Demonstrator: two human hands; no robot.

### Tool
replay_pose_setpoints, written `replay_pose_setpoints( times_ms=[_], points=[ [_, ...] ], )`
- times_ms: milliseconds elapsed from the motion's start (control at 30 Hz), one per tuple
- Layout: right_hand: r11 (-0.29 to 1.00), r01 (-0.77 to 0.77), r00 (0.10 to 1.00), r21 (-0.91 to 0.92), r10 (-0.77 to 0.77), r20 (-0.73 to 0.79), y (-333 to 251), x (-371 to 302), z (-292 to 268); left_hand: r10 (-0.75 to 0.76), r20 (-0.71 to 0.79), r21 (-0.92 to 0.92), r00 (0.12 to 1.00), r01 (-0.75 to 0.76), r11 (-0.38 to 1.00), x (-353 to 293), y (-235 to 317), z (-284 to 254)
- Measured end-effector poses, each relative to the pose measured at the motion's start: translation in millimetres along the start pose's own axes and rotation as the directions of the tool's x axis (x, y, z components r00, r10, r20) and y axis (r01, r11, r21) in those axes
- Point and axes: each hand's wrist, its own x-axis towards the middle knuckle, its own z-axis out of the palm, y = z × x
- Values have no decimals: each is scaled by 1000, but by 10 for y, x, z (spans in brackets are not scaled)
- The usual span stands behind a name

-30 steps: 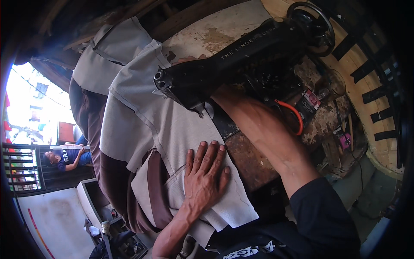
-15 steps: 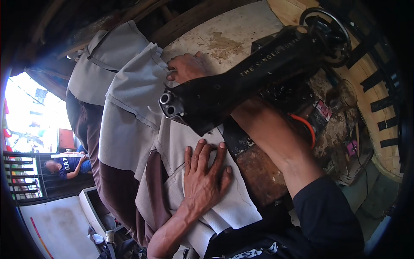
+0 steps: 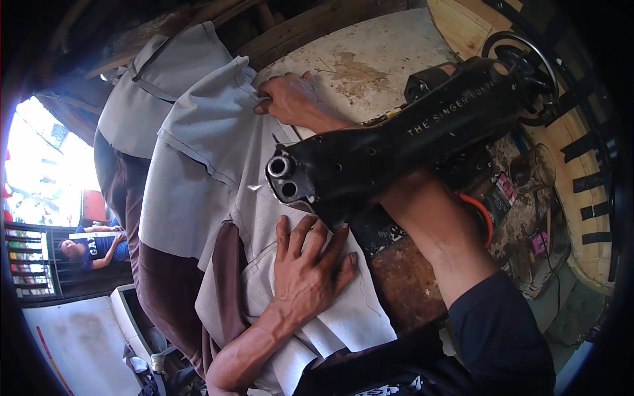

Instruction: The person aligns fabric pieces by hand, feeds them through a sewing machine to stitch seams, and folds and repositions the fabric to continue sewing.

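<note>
Light grey fabric [image 3: 191,191] with dark stitched seams lies across the bed of a black sewing machine [image 3: 396,145]. My left hand [image 3: 307,267] rests on the fabric just in front of the machine's head, palm down and fingers spread. Passing beneath the machine's arm, my right arm reaches the far side. There my right hand [image 3: 294,99] has its thumb and fingers closed on the fabric's edge. Dark brown cloth [image 3: 172,284] joined to the grey pieces hangs down at the left. The machine's head hides the needle area.
A handwheel [image 3: 528,72] stands at the machine's far right end. An orange-red cord [image 3: 481,214] curves beside my right forearm. Pink items and a glass jar [image 3: 538,165] sit on the worn tabletop. A person [image 3: 92,247] sits beyond at the left.
The view has shifted, so the machine appears farther right and lower. My left hand and the fabric under it sit slightly farther left. My right hand keeps its hold on the edge.
</note>
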Motion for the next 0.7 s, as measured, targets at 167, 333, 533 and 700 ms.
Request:
replay_pose_setpoints(
  times_ms=[167,333,533,700],
  points=[
    [998,-49,997,-32,51,54,-12,39,14,14,-5,-11,1000,-14,1000,-20,-55,26],
    [997,-67,997,33,69,-44,-15,-47,20,54,-26,20,998,-53,998,20,-58,38],
    [843,161,957,513,-260,129,213,-625,-461,120,-81,101,989,-111,989,66,-16,68],
    [998,35,981,-58,-23,194,-259,-2091,-1034,158,-103,112,982,-147,983,65,-18,101]
  ],
)
